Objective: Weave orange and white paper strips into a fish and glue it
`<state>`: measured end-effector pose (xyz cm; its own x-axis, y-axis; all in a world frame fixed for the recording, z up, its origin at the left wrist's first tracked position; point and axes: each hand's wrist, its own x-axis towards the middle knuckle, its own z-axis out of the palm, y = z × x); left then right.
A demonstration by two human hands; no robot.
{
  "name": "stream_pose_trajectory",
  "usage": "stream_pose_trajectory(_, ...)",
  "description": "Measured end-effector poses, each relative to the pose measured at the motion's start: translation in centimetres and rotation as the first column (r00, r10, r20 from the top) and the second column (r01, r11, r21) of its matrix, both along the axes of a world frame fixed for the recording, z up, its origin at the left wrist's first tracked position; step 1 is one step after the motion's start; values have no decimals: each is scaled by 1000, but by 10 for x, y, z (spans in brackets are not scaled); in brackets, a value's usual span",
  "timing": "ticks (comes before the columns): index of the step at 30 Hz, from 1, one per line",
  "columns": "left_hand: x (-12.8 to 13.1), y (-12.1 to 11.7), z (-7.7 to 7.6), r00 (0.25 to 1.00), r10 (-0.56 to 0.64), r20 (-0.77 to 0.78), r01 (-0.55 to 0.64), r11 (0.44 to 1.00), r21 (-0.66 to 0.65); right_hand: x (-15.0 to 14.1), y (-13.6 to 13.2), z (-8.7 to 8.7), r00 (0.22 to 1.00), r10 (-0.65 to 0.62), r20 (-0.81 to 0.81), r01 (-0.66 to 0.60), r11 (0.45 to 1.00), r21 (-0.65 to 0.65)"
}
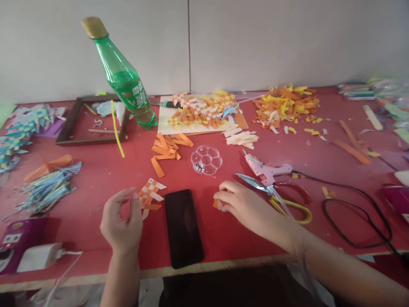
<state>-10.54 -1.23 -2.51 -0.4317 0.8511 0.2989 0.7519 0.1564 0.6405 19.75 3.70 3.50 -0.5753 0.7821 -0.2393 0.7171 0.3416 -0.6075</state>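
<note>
My left hand [123, 219] is closed, thumb and forefinger pinching the edge of a woven orange-and-white checkered paper piece [151, 191] with loose strip ends. My right hand [244, 207] reaches over the table with its fingers curled down on small orange and white paper scraps [217, 204]; its thumb is partly hidden. Between the hands lies a black phone [184, 228], its screen dark. Just right of my right hand are scissors [276, 194] with red and yellow handles, and a pink glue gun [266, 168]. A clear flower-shaped tray [206, 160] holds tiny black-and-white bits.
A tall green bottle [128, 81] stands beside a brown wooden frame [68, 123]. Orange strips [166, 149], pale strips [241, 137], woven pieces [204, 106] and a yellow-orange paper heap [287, 104] lie farther back. The glue gun's black cord [351, 187] loops at right; a white charger [40, 257] sits left.
</note>
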Motion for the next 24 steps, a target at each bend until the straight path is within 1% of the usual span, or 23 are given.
stream_pose_trajectory(3, 3, 3, 2, 995, 97, -1, -97, 994, 49, 4, -4, -11, 996, -60, -67, 60, 998, -3)
stream_pose_trajectory(7, 5, 5, 5, 991, 134, 6, -134, 988, 78, 7, -7, -17, 993, -86, -82, 87, 996, 11)
stream_pose_trajectory(12, 4, 6, 3, 991, 133, 6, -133, 988, 78, 9, -9, -21, 992, -92, -85, 94, 995, 19)
stream_pose_trajectory(17, 4, 7, 1, 992, 127, -2, -127, 989, 70, 12, -15, -28, 992, -78, -97, 84, 995, 56)
stream_pose_trajectory(21, 6, 8, 2, 993, 114, -2, -114, 991, 70, 11, -21, -30, 993, -72, -90, 82, 990, 115)
stream_pose_trajectory(24, 9, 8, 7, 995, 97, -1, -97, 992, 76, 10, -26, -33, 994, -72, -84, 86, 982, 169)
